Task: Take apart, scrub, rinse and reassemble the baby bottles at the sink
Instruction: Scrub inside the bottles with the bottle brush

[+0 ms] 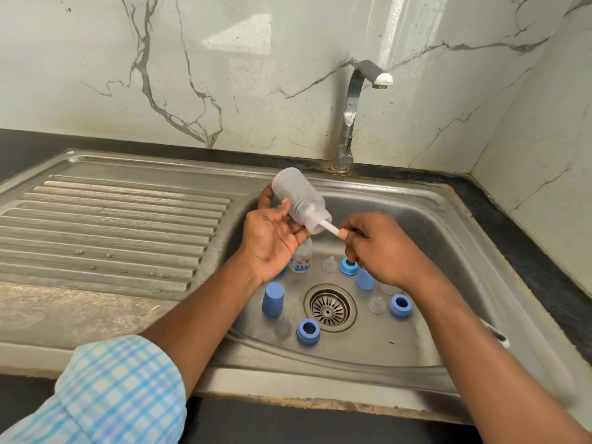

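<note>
- Left hand (272, 241) fingers curl round the tilted bottle (298, 200); a loose hold could drop it.
- Right hand (381, 248) fingers pinch the brush handle (330, 226); it may slip.

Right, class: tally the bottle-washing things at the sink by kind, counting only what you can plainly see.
Bottles: 2
Blue caps: 2
Blue rings: 3
Clear teats: 3
Brush: 1
Total: 11
Not counted, too hidden: a blue sliver behind the left hand and a clear piece under the right hand.
</note>
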The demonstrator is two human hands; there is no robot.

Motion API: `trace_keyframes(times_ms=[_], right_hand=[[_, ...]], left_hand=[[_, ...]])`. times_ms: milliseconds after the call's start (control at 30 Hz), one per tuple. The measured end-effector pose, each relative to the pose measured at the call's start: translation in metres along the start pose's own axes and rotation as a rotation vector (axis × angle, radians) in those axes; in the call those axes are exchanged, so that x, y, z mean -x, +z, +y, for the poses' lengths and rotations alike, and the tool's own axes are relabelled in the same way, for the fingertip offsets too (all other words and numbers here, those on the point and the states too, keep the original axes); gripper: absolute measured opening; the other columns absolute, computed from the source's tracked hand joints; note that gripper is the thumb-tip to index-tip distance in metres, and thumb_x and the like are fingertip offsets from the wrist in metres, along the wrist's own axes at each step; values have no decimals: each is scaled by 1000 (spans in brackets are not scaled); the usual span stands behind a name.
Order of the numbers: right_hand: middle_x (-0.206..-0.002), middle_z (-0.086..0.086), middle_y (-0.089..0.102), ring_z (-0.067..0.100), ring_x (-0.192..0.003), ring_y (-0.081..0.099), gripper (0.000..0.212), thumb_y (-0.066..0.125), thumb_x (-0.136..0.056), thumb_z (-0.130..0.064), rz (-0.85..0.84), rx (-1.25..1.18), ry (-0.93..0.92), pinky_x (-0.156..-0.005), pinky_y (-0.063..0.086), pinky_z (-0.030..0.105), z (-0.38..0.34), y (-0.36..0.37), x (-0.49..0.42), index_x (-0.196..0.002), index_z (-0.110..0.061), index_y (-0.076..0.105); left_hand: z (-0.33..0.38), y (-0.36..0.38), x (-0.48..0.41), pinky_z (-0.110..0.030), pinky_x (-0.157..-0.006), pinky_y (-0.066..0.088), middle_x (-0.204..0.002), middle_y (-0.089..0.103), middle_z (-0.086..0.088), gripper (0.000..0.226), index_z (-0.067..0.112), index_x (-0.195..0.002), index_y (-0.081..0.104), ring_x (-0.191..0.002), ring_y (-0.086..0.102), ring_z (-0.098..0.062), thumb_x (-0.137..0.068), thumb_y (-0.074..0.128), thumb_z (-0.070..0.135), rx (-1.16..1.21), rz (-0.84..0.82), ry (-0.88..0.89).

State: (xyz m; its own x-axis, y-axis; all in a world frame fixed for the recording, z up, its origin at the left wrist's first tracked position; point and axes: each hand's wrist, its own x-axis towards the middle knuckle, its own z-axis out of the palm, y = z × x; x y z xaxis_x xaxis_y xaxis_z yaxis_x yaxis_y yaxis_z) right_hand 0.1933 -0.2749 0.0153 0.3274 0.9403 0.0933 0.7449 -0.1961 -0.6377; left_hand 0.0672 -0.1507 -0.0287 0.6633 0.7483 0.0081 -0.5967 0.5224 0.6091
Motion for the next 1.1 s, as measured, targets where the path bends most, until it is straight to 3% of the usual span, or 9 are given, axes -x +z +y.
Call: trace_keyframes(times_ms=[100, 200, 300, 367, 567, 700, 800, 900, 1100], right_hand=[[-65, 4, 64, 13, -50, 54, 31, 51, -102, -18, 31, -10, 3, -57, 49, 35, 0, 7, -1, -72, -27, 56], [-72, 5, 66, 21, -58, 65, 24, 50, -102, -23, 26, 58, 6, -65, 57, 42, 0, 19, -3, -78, -25, 57], [-75, -1, 64, 18, -67, 64, 16, 56, -98, -33, 22, 185, 10, -63, 52, 35, 1, 25, -6, -90, -22, 63], [-72, -5, 61, 13, -67, 58, 17, 65, -93, -39, 26, 228, -1, -57, 42, 30, -1, 24, -5, -86, -24, 65], [-75, -10, 60, 9, -69, 58, 8, 71, -86, -22, -54, 254, -86, -55, 40, 24, -8, 18, 1, -86, -26, 65], [-82, -6, 61, 16, -75, 58, 6, 65, -92, -28, -18, 361, -120, -59, 39, 28, -9, 13, 3, -97, -25, 68], [-87, -3, 63, 21, -78, 57, 13, 59, -96, -39, 86, 536, -88, -65, 40, 32, -7, 5, 7, -98, -28, 65], [-88, 1, 65, 22, -75, 51, 17, 56, -98, -38, 182, 542, -24, -66, 39, 32, -4, -4, 7, -98, -25, 66], [-72, 0, 52, 25, -67, 49, 29, 47, -103, -35, 197, 495, 1, -60, 34, 33, -8, 8, 5, -78, -21, 49]], left_hand=[[-2, 3, 1, -50, -88, 56, -117, 63, -18, 47, 21, -130, 48, -109, 62, -38, -85, 57, 12, -4, -44, -9], [-8, 4, -3, -45, -75, 61, -125, 57, -15, 56, 20, -128, 46, -112, 60, -37, -80, 74, 31, -197, 101, 53], [-8, 0, -10, -40, -67, 60, -122, 58, -9, 55, 24, -123, 47, -102, 66, -26, -78, 79, 21, -356, 267, 134], [2, -9, -15, -39, -65, 60, -112, 59, -3, 48, 26, -121, 48, -93, 66, -20, -84, 76, 15, -374, 354, 187], [19, -18, -19, -50, -74, 61, -115, 60, -8, 51, 19, -130, 51, -96, 66, -25, -85, 75, 20, -302, 426, 160], [22, -17, -18, -50, -77, 60, -111, 61, -9, 45, 18, -129, 53, -95, 66, -25, -87, 72, 19, -253, 392, 111], [22, -16, -13, -40, -69, 60, -110, 66, -10, 26, 18, -115, 57, -91, 69, -23, -91, 67, 18, -267, 346, 36], [16, -10, -8, -34, -67, 58, -113, 68, -12, 30, 17, -121, 57, -91, 70, -22, -92, 64, 20, -330, 294, 1], [1, 0, -1, -44, -93, 55, -120, 69, -15, 44, 11, -137, 50, -102, 71, -28, -95, 58, 12, -328, 123, -13]])
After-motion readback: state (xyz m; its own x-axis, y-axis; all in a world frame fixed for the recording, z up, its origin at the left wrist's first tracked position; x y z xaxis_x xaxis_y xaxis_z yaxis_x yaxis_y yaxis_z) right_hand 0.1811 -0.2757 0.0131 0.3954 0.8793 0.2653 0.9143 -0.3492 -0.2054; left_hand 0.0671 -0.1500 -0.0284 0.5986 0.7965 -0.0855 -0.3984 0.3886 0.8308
